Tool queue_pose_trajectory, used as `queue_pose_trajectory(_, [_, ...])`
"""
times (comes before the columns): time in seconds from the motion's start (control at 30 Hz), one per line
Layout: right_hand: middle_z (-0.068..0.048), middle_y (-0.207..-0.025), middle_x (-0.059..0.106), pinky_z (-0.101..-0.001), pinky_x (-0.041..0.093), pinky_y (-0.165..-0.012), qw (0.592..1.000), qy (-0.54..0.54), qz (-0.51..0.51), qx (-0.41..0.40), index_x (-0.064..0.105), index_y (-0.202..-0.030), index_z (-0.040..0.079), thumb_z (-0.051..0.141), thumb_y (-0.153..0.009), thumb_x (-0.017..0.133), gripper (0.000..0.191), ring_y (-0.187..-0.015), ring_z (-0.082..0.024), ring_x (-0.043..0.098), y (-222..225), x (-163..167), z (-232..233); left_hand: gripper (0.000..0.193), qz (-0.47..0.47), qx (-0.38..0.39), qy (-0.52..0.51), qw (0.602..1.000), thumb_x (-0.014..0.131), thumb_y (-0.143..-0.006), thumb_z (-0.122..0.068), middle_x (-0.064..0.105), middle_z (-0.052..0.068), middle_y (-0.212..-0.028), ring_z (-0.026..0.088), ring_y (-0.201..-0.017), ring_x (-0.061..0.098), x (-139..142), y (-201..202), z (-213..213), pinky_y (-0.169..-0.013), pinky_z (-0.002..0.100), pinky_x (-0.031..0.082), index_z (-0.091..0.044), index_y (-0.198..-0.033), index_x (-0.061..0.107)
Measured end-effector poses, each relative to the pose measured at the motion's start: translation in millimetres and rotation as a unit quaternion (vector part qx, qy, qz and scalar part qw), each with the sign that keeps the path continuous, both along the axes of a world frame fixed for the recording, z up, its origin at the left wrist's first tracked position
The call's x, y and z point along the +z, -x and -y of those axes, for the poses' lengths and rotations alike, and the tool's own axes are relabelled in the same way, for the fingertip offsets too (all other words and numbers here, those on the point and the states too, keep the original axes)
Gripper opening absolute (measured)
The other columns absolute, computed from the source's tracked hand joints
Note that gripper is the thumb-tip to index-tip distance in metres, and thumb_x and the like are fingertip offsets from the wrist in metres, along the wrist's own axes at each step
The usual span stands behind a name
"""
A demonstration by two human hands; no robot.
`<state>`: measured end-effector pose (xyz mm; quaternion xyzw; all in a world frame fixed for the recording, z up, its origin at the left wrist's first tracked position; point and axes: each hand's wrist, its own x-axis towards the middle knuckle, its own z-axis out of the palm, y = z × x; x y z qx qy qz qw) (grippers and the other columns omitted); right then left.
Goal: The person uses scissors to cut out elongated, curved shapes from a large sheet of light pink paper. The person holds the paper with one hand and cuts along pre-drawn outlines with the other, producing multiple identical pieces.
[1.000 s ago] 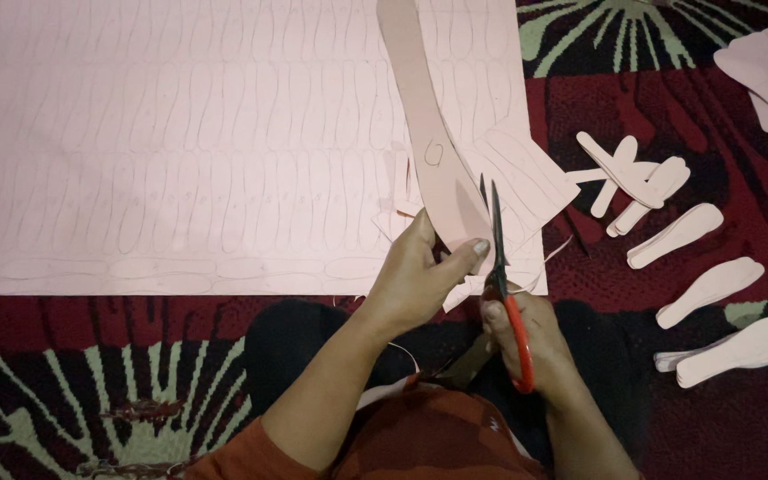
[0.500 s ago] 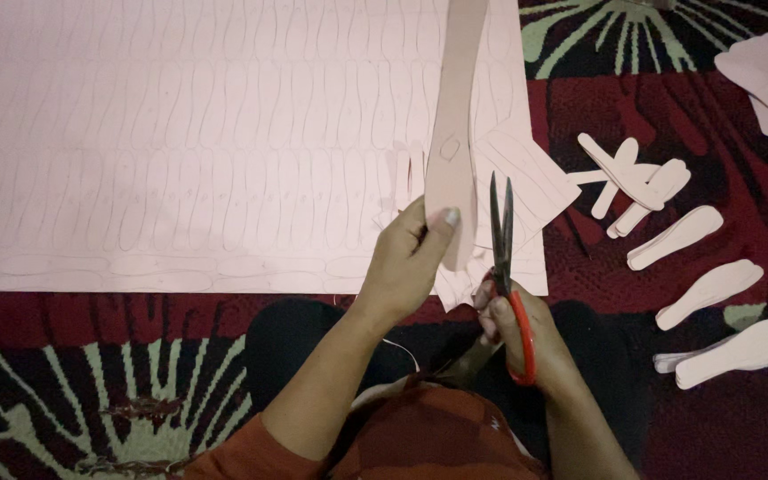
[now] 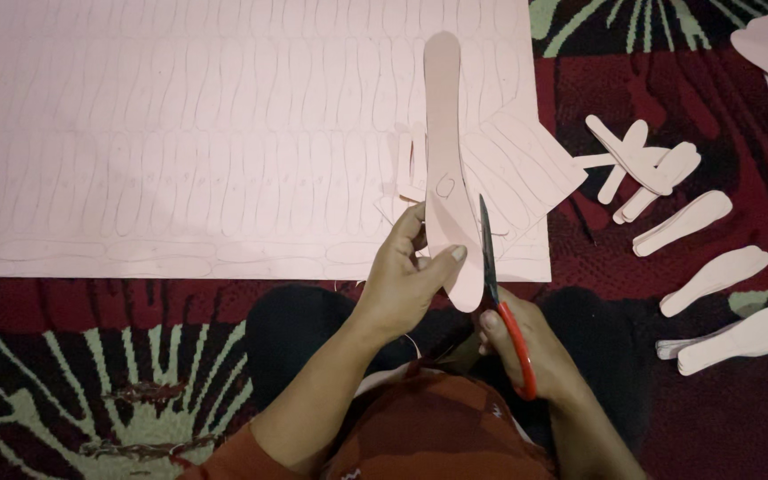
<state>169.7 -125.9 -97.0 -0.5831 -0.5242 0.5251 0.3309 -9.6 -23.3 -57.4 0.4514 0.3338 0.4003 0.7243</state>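
Pinching the thin, floppy pink cutout [image 3: 444,169] low with my left hand [image 3: 406,280], my right hand [image 3: 526,351] seemingly grips scissors [image 3: 501,307].

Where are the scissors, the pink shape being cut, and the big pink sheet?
scissors [image 3: 501,307]: head view, on the red handle.
pink shape [image 3: 444,133]: head view, on its long middle.
big pink sheet [image 3: 180,133]: head view, on its bare middle.
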Motion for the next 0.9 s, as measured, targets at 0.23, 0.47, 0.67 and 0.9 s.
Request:
queue_pose_trajectory(0.23, [-0.001,-0.068,0.055,-0.03,0.051,-0.053,0.998,0.035,0.016,-0.051,0.06,-0.09,0.006,0.061,-0.094,0.045,0.058,-0.058,-0.013,0.056,4,-9,7,0.053,-0.025,0.0,0.026,0.999,0.063,-0.095,-0.007,0.063,0.011,-0.116,0.012,-0.096,0.068,-1,-2,3,-0.08,0.025,0.061,0.001,-0.145,0.045])
queue_pose_trajectory(0.47, [-0.001,-0.067,0.055,-0.0282,0.051,-0.05,0.998,0.025,0.012,-0.06,0.06,-0.088,0.005,0.061,-0.095,0.049,0.058,-0.055,-0.011,0.056,6,-12,10,0.053,-0.043,-0.003,0.006,0.999,0.063,-0.096,-0.007,0.062,0.01,-0.117,0.01,-0.099,0.065,-3,-2,3,-0.084,0.024,0.06,-0.001,-0.146,0.047])
queue_pose_trajectory(0.67, [-0.002,-0.063,0.058,-0.0279,0.048,-0.044,0.991,0.088,0.058,-0.085,0.068,-0.098,0.007,0.049,-0.094,0.054,0.044,-0.049,-0.01,0.055,5,-6,7,0.051,-0.008,-0.002,0.009,1.0,0.064,-0.096,-0.008,0.063,0.01,-0.117,0.01,-0.1,0.065,-6,0,-1,-0.084,0.025,0.06,-0.001,-0.143,0.048])
queue_pose_trajectory(0.9, [0.0,-0.069,0.061,-0.0285,0.048,-0.055,0.99,0.09,0.072,-0.078,0.071,-0.106,0.007,0.033,-0.093,0.065,0.029,-0.062,-0.008,0.054,12,7,0,0.038,-0.063,0.064,-0.046,0.995,0.063,-0.1,-0.01,0.065,0.01,-0.113,0.01,-0.096,0.066,5,1,-11,-0.082,0.025,0.061,0.0,-0.136,0.058])
